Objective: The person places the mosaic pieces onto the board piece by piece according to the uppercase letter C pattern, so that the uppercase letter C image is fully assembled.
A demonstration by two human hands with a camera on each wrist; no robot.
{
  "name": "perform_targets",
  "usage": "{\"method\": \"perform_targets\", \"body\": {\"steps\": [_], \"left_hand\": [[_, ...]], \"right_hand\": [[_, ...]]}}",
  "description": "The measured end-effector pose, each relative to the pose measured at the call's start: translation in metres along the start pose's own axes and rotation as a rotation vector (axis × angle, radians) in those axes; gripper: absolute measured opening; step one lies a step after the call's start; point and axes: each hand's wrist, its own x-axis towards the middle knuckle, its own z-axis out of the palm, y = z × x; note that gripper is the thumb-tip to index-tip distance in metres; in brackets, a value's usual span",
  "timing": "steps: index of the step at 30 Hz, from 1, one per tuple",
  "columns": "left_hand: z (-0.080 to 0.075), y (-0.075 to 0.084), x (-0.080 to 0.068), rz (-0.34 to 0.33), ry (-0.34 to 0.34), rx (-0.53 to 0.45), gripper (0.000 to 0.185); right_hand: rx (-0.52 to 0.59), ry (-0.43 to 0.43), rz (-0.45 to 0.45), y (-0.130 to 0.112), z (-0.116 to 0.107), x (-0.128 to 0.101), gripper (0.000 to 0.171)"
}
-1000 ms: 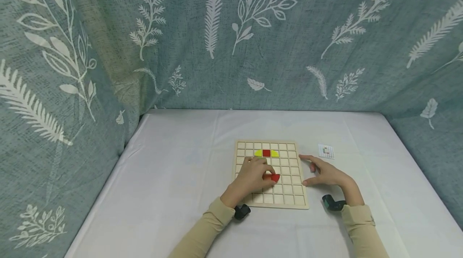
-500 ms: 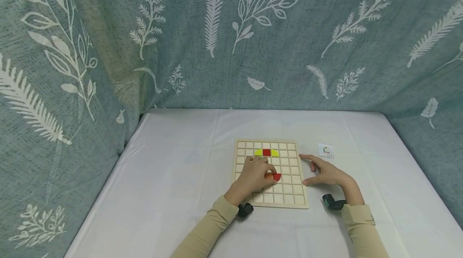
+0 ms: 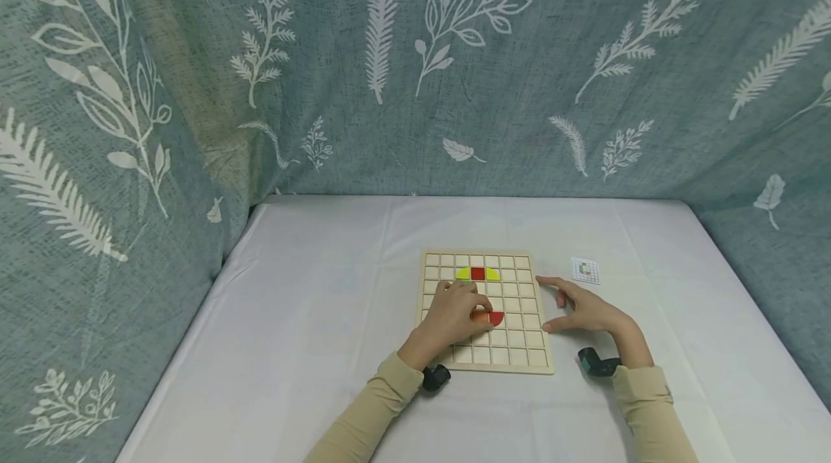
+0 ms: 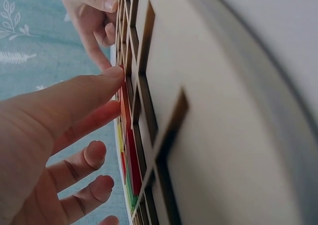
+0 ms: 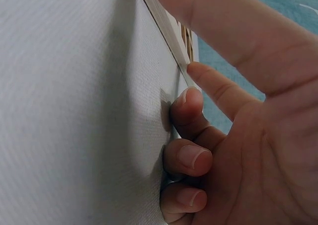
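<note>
The left hand (image 3: 454,315) is lying over the middle of the wooden grid board (image 3: 526,355), which is sitting on the white-covered desk (image 3: 311,319) a little right of centre. Its fingers are lying nearly straight, and the fingertips (image 4: 112,73) are pressing a red tile (image 3: 496,317) into a cell near the board's centre, so this grip is spread, not clamped on anything. From the left wrist view more flat coloured tiles (image 4: 130,155) are showing edge-on inside the cells.

The right hand (image 3: 584,311) is resting on the desk just beside the board's right edge, with the forefinger and thumb reaching toward the edge and the other fingers (image 5: 186,158) curling under onto the cloth. It is holding nothing that shows; something small and reddish is peeking out by the fingers, but it is too small to tell.

At the far side of the board a red square (image 3: 478,273) is sitting between two yellow pieces (image 3: 462,274). A small printed card (image 3: 585,270) is lying on the desk to the far right of the board.

The red tile looks thin, stiff and light, probably smooth wood or plastic. Seated in a cell it offers almost no side to pinch, so sliding or pressing from the top face seems best, and lifting would likely need a fingertip at its exposed edge.
</note>
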Motion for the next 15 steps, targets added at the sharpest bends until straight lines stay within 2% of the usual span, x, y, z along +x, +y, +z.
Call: {"method": "perform_targets", "body": {"steps": [5, 9, 15], "left_hand": [[-0.002, -0.006, -0.004, 0.008, 0.018, -0.02, 0.021], [-0.003, -0.012, -0.007, -0.016, 0.026, -0.022, 0.024], [-0.008, -0.025, -0.01, -0.048, 0.08, -0.039, 0.022]], "right_hand": [[-0.013, 0.002, -0.001, 0.0, 0.0, 0.001, 0.091], [-0.006, -0.003, -0.003, 0.001, 0.001, 0.0, 0.091], [-0.027, 0.001, -0.021, 0.001, 0.002, -0.003, 0.083]]}}
